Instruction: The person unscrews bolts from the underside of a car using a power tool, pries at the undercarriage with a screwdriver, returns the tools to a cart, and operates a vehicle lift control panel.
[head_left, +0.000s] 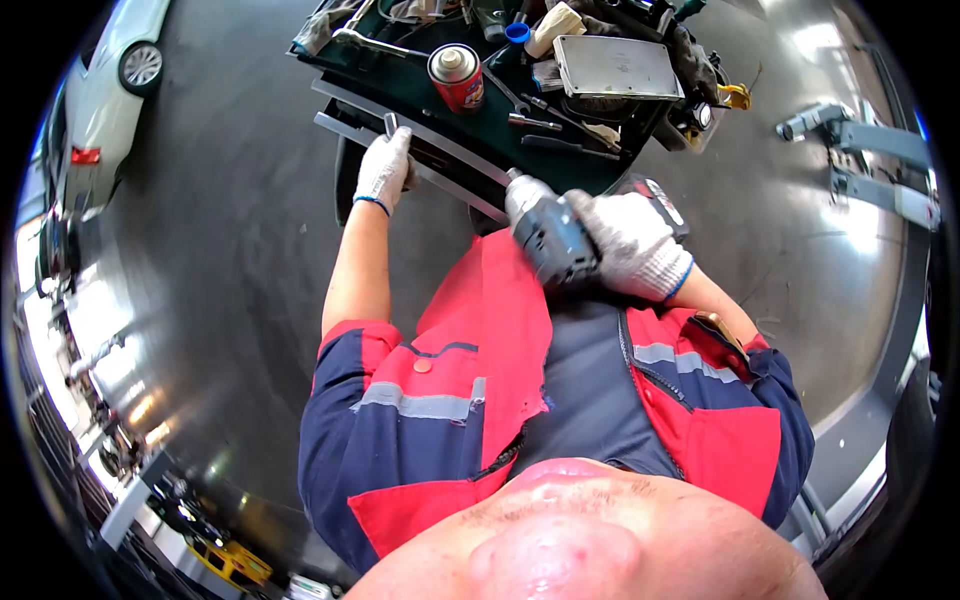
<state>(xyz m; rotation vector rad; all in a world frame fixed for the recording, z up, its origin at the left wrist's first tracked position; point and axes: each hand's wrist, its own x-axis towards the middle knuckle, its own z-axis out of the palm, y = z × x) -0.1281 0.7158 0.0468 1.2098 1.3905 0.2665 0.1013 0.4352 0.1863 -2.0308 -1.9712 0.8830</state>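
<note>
My left hand [385, 170], in a white knit glove, is closed around a small metal socket [391, 124] whose end sticks up past the fingers. It is at the front of a dark tool cart [400, 85], over a partly pulled-out drawer [430, 170]. In my right hand [635, 240], also gloved, is a blue-grey cordless impact wrench [553, 238] with its battery [655, 205] beyond the fingers. The wrench's bare drive tip points up and left, towards the cart's edge.
On the cart top are a red spray can [457, 80], a ratchet [380, 44], spanners [507, 90], an extension bar [534, 122] and a grey metal box [618, 68]. A white car [110, 110] stands left. Lift arms [880, 145] reach in from the right.
</note>
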